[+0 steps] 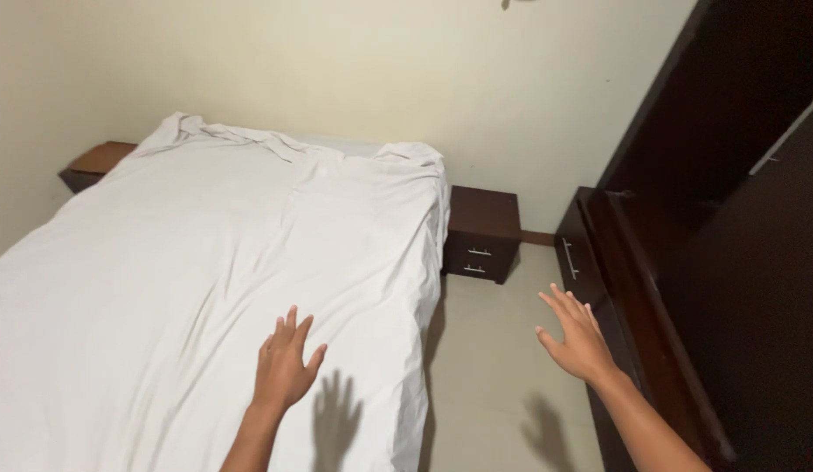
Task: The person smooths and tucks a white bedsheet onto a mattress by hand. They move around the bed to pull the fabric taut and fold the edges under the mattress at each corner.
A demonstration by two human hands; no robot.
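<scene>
- Left hand [284, 367]: grip released, fingers spread flat, palm down above the white sheet [205, 262]; its shadow falls just beside it, so it appears to hover rather than press.
- Right hand [579, 336]: grip released, empty, held over the floor [494, 367] beside the dark wardrobe [721, 218].
- Sheet: drapes the bed, bunched at the far end near the nightstand [482, 232].

A cream wall [354, 61] is seen at twelve o'clock. A dark nightstand [481, 232] is set on the pale floor [494, 367]; a dark wardrobe [729, 218] is placed at three o'clock.
</scene>
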